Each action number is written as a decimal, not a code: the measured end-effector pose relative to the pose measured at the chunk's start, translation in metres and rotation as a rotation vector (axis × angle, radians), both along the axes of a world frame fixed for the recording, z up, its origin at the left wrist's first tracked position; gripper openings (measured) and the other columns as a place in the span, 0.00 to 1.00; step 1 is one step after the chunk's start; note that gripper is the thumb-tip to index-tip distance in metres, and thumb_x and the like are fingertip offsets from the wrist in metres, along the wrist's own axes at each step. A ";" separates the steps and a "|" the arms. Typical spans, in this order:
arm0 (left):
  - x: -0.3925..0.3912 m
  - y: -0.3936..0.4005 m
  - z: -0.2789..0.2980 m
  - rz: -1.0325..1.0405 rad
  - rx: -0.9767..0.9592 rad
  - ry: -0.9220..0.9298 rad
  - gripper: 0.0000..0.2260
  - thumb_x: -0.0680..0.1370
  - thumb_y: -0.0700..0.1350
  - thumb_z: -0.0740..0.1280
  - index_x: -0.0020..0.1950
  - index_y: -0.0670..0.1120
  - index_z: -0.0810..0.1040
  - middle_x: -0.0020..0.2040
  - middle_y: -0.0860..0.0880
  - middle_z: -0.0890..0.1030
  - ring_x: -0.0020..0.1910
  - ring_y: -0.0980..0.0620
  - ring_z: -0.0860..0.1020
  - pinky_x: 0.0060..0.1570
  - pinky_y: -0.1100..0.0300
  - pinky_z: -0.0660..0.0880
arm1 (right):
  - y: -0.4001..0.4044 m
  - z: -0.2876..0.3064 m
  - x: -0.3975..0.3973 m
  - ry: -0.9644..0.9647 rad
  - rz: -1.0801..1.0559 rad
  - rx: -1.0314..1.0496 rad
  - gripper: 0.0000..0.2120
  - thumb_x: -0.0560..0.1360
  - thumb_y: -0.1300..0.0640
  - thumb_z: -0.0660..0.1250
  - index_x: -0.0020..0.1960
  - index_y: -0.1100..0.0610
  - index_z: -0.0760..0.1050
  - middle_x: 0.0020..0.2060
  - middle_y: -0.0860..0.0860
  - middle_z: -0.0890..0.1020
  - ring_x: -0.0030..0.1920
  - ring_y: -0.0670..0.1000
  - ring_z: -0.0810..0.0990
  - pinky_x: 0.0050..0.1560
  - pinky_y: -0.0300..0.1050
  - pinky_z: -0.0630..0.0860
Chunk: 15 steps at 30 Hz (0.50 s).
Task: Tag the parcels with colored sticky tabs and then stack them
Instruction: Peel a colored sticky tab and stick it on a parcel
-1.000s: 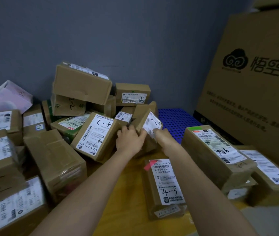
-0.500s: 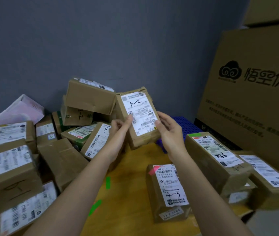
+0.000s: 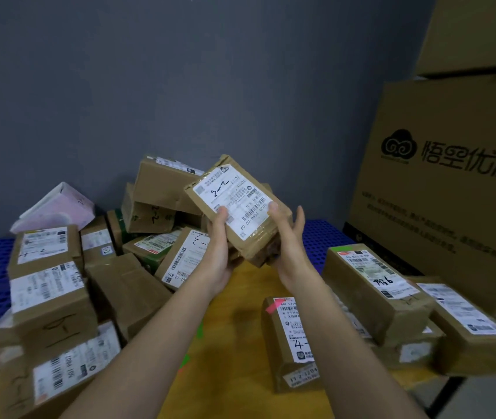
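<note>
Both hands held one small brown parcel (image 3: 242, 214) up in the air above the yellow tabletop (image 3: 240, 343), label facing the camera and tilted. The left hand (image 3: 221, 252) gripped its lower left side, thumb on the label and the other fingers hidden behind the box; the right hand (image 3: 289, 246) cupped the lower right edge, thumb on the label corner, fingers partly spread behind. The small print on the white label (image 3: 234, 199) was too small to read; only handwritten marks and barcodes showed. On the tabletop near the front edge lay one parcel with a pink sticky tab (image 3: 274, 305) on its top left corner; this tagged parcel (image 3: 290, 343) was half covered by the right forearm, so its handwritten number was cut off after "4-". Green tabs (image 3: 200, 329) showed on the tabletop between the forearms, blurred, count unclear. At the right edge, a long parcel (image 3: 373, 291) marked "7936" had a green tab (image 3: 350, 247) on its far corner, with another long parcel (image 3: 464, 325) just beside it, blurred. A heap of parcels (image 3: 95, 267) crowded the left side, about ten visible, several overlapped and hard to separate, one pink mailer (image 3: 56, 210) at the back. One large printed carton (image 3: 440, 192) stood at right, cut off by the frame.
</note>
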<state>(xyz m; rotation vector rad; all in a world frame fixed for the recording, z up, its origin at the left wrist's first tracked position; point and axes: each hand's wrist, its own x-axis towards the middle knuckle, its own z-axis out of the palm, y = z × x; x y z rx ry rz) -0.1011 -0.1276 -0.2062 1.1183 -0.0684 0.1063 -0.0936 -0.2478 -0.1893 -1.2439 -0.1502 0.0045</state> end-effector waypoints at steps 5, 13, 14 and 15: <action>-0.014 0.012 0.021 0.399 0.451 -0.011 0.49 0.72 0.60 0.70 0.76 0.55 0.34 0.79 0.47 0.49 0.76 0.46 0.54 0.73 0.44 0.54 | -0.017 0.019 -0.001 -0.090 -0.189 -0.304 0.48 0.66 0.42 0.75 0.76 0.38 0.49 0.75 0.48 0.54 0.71 0.56 0.63 0.66 0.60 0.69; -0.020 0.038 0.050 0.152 1.580 -0.464 0.47 0.65 0.65 0.73 0.76 0.56 0.51 0.74 0.53 0.61 0.74 0.51 0.58 0.72 0.47 0.58 | -0.047 0.084 0.004 -0.348 0.050 -0.930 0.51 0.66 0.47 0.77 0.76 0.36 0.45 0.75 0.49 0.52 0.72 0.55 0.59 0.69 0.55 0.65; -0.020 0.036 0.054 0.107 1.481 -0.421 0.40 0.67 0.61 0.74 0.73 0.57 0.58 0.68 0.56 0.69 0.68 0.53 0.68 0.65 0.49 0.68 | -0.046 0.089 0.006 -0.357 0.075 -0.940 0.52 0.65 0.46 0.77 0.76 0.36 0.45 0.75 0.50 0.52 0.72 0.55 0.59 0.69 0.53 0.65; -0.021 0.035 0.056 0.092 1.410 -0.386 0.34 0.68 0.59 0.74 0.70 0.58 0.62 0.61 0.58 0.74 0.61 0.55 0.73 0.58 0.51 0.74 | -0.044 0.093 0.006 -0.361 0.093 -0.939 0.52 0.64 0.44 0.78 0.76 0.35 0.45 0.75 0.51 0.53 0.73 0.55 0.60 0.69 0.52 0.64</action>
